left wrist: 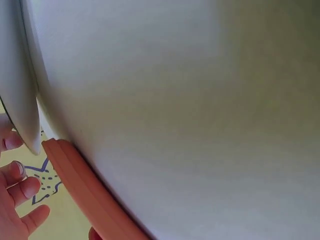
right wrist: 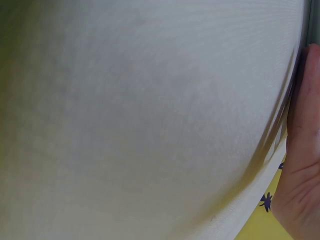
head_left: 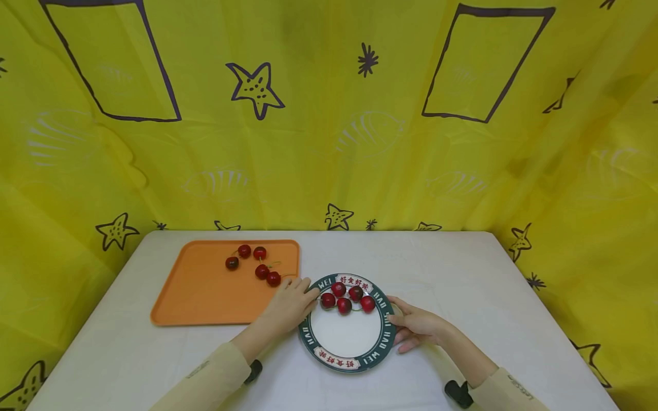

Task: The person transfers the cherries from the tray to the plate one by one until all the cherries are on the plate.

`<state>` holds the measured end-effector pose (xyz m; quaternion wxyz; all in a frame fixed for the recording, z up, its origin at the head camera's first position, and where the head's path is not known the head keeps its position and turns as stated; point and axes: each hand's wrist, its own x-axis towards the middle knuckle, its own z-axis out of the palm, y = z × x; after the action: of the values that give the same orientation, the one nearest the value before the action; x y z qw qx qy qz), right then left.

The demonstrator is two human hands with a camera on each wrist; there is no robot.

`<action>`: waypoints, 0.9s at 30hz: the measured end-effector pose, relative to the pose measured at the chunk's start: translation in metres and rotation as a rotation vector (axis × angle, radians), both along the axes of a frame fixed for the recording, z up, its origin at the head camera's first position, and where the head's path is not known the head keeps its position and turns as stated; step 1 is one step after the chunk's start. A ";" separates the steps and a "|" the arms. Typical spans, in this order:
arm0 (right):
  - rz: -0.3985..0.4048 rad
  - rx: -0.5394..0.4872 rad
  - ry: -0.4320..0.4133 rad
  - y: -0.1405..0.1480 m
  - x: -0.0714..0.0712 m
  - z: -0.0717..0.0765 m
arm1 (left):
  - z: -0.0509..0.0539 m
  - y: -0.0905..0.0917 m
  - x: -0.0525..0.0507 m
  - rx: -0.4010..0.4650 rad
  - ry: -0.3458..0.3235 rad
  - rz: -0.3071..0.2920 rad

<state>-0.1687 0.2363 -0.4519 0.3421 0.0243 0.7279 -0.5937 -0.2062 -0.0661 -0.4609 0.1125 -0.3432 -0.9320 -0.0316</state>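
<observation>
A round white plate (head_left: 345,337) with a dark green lettered rim carries several dark red cherries near its far side. My right hand (head_left: 421,325) grips the rim's right edge, thumb on top and fingers beneath. Over the plate's left edge, my left hand (head_left: 289,302) pinches the stem of the leftmost cherry (head_left: 327,301), which sits on the plate; its thumb is mostly hidden. The left wrist view shows the loosely bent fingers (left wrist: 24,191) beside the plate's pale side (left wrist: 17,70). In the right wrist view, only part of the right hand (right wrist: 305,165) appears.
An orange tray (head_left: 205,291) lies on the left of the white-covered table (head_left: 437,262), with several cherries (head_left: 262,272) toward its right and far side. Behind the table hangs a yellow curtain (head_left: 308,148) printed with starfish, also along both sides.
</observation>
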 end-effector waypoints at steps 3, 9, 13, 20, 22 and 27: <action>0.005 -0.005 0.001 -0.001 0.001 0.001 | 0.004 -0.005 -0.001 0.028 0.000 0.008; 0.001 0.000 0.001 -0.001 0.001 0.002 | 0.015 -0.024 -0.013 0.017 0.065 0.070; 0.000 0.001 0.003 -0.001 0.001 0.001 | 0.017 -0.043 -0.024 0.035 0.116 0.105; -0.001 0.010 0.007 -0.001 0.002 0.001 | 0.019 -0.077 -0.037 -0.006 0.170 0.193; -0.001 0.013 0.009 -0.002 0.002 0.002 | 0.019 -0.086 -0.039 -0.023 0.162 0.225; -0.003 0.009 0.009 -0.002 0.002 0.002 | 0.022 -0.105 -0.043 -0.059 0.099 0.298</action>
<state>-0.1671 0.2348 -0.4497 0.3379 0.0245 0.7320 -0.5911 -0.2492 -0.1709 -0.4393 0.1516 -0.2056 -0.9664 0.0296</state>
